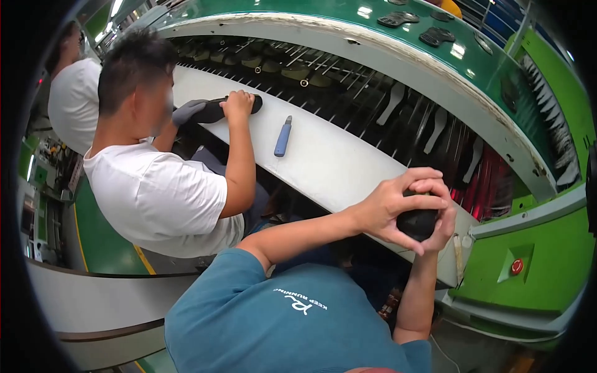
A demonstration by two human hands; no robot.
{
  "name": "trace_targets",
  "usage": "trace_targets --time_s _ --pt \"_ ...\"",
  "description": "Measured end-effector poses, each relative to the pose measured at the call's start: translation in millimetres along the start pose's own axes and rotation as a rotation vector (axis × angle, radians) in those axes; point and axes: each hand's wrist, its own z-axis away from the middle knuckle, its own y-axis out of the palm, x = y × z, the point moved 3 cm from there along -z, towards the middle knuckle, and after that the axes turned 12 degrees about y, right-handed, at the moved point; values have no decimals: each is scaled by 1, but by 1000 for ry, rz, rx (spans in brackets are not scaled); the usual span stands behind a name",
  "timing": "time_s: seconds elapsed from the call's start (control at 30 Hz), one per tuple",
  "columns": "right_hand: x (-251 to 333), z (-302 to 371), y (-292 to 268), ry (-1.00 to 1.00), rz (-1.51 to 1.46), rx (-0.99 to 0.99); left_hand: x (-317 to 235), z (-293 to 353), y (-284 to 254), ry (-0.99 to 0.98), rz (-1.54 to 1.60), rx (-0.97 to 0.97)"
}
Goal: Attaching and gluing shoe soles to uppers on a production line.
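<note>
Both of my hands are wrapped around a black, rounded piece that looks like the end of a shoe; much of it is hidden by the fingers. My left hand curls over its top and near side. On the right side, my right hand grips it, with its fingers meeting those of the left. The piece is held up over the right end of the white bench. A blue-handled utility knife lies on that bench, apart from my hands.
To my left, a co-worker in a white shirt holds a black shoe over the bench. Beyond the bench are metal rods with pale shoe-shaped pieces. A green conveyor carries black soles. A red button sits on the green machine.
</note>
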Motion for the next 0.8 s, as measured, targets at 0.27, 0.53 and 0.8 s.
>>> trace_targets --time_s 0.27,0.53,0.8 --pt "7 21 11 -93 64 63 -18 19 1 -22 82 -26" --pt "-8 26 0 -3 86 115 -23 30 6 -32 46 -102" --pt "-18 28 -12 60 112 130 -31 36 14 -18 43 -98"
